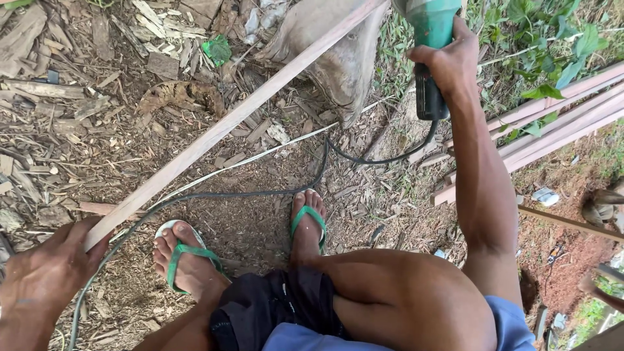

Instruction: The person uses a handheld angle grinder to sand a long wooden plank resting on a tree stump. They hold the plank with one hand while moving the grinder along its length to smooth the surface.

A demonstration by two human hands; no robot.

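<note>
Across the ground, slat: a long, thin wooden slat [227,123] runs on a slant from lower left to upper right, pale pinkish-brown, smooth-faced.
Left hand: the left hand [49,273] clamps the slat's near end, fingers folded over it.
Right hand: the right hand [448,65] is wrapped tight around the dark handle of a green power grinder [429,39], just beside the slat's far end.
Cable: a black cord [260,192] trails from the grinder and passes under the slat, in front of the feet.
Feet: both wear green-strapped flip-flops [185,253], below the slat's middle.
Ground: bare earth strewn with wood chips and offcuts.
Surroundings: outdoors; a stack of similar slats [559,123] lies right of the slat, among green weeds.
</note>
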